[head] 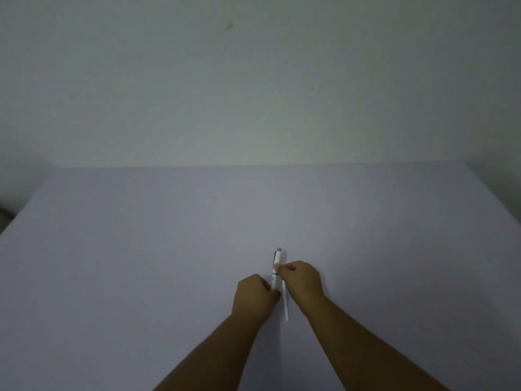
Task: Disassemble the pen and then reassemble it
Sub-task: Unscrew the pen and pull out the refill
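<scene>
A white pen barrel (276, 263) with a grey push button and a dark clip stands nearly upright above the table. My left hand (253, 296) grips its lower end. My right hand (303, 277) pinches the barrel's middle with thumb and forefinger. A thin white refill (286, 306) runs down from under my right hand toward me, beside the barrel. Whether the right hand also holds the refill is hidden by the fingers.
A pale lavender table (141, 277) fills the lower half of the view. A plain light wall (253, 80) rises behind its far edge. A dark object (4, 214) shows at the left edge of the frame.
</scene>
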Available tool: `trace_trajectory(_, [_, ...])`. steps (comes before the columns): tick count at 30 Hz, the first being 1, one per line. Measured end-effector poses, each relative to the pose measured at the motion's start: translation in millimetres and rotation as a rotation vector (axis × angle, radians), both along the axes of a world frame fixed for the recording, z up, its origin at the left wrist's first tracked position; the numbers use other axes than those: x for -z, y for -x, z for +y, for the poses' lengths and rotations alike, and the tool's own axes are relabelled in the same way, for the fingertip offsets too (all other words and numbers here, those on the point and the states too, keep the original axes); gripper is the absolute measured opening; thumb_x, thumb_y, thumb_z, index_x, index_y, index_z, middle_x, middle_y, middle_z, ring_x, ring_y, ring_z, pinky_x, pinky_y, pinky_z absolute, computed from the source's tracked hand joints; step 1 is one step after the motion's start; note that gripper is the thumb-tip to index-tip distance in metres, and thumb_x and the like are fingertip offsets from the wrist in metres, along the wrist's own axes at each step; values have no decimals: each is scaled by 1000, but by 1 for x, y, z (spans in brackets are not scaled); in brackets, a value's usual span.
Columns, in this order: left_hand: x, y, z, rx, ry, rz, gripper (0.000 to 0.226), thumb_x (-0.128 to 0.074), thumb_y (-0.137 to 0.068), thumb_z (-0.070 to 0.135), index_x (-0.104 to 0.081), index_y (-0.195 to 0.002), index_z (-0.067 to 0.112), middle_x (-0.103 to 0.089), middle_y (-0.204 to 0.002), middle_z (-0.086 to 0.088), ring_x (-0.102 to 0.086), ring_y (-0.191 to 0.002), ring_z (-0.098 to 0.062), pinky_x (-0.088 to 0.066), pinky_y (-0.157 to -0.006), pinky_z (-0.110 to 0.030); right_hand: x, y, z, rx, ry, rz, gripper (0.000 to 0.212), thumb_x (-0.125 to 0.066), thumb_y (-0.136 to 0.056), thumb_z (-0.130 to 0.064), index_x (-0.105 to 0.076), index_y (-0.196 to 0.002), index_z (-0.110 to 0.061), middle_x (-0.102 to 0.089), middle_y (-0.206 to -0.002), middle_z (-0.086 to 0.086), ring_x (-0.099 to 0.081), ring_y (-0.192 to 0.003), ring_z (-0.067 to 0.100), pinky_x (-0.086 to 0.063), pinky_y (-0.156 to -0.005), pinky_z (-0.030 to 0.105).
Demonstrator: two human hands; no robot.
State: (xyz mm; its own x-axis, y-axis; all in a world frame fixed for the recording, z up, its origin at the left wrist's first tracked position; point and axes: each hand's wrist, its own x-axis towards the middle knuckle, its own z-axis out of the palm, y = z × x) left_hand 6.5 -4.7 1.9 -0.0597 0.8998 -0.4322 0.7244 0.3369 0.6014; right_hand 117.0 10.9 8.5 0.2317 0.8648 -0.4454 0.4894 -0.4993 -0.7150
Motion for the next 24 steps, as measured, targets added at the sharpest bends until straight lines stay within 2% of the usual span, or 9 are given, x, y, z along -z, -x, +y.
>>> trace_trajectory(2, [-5,-2,-1,35,-26,-10,13,-63,-79,22,-63,-72,12,-53,-58,4,-55,-54,-13,-53,-64,-28,-4,0,5,76,27,130,26,-61,-86,-31,-73,-81,-8,-68,-76,7,-61,-75,23,-49,-73,35])
trace_trajectory(6, [-11,2,0,62,-27,-53,11,-63,-81,23,-62,-75,14,-59,-67,1,-61,-62,-17,-55,-64,-28,-8,-3,14,149,94,218,19,-65,-84,-24,-70,-72,-9,-64,-66,1,-60,-69,18,-50,-75,35])
trace_trajectory(8, [-14,7,3,81,-13,-80,12,-63,-82,24,-60,-71,17,-58,-62,4,-59,-53,-11,-53,-54,-18,-8,-3,17,194,117,246,20,-65,-83,-23,-70,-72,-7,-63,-62,0,-59,-70,19,-51,-78,37])
trace_trajectory(10, [-17,11,7,103,13,-85,15,-64,-81,25,-61,-68,19,-56,-57,7,-54,-46,-4,-45,-44,-9,-7,0,18,238,148,255,26,-66,-82,-23,-64,-60,-10,-62,-63,3,-58,-71,22,-50,-76,37])
trace_trajectory(13, [-19,15,10,127,52,-98,14,-64,-81,26,-67,-73,15,-57,-59,4,-54,-54,-9,-46,-52,-16,-2,5,19,288,195,240,34,-66,-82,-25,-59,-52,-12,-56,-59,4,-53,-63,21,-45,-69,34])
trace_trajectory(16, [-16,20,6,196,142,-90,14,-65,-80,23,-71,-80,10,-62,-69,-1,-58,-65,-14,-51,-62,-24,3,-4,21,382,144,224,28,-63,-84,-25,-65,-68,-3,-60,-66,9,-55,-67,26,-45,-69,36])
trace_trajectory(19, [-11,24,-4,166,168,-106,11,-64,-79,22,-68,-72,14,-62,-74,-4,-59,-71,-18,-54,-74,-32,3,-27,20,184,86,-42,32,-58,-87,-29,-70,-87,1,-66,-80,16,-60,-76,30,-43,-68,33])
trace_trajectory(21, [-9,27,-4,129,140,-98,18,-65,-79,23,-60,-62,19,-61,-71,-3,-58,-70,-18,-54,-75,-32,4,-33,14,-30,59,-247,34,-58,-89,-30,-70,-94,1,-71,-91,16,-66,-87,30,-44,-66,29])
trace_trajectory(24, [-10,29,1,106,103,-106,17,-66,-79,25,-59,-64,20,-63,-72,-2,-61,-71,-18,-55,-77,-34,13,-33,2,-200,67,-453,30,-59,-88,-31,-65,-99,-3,-70,-101,13,-65,-93,27,-48,-69,30])
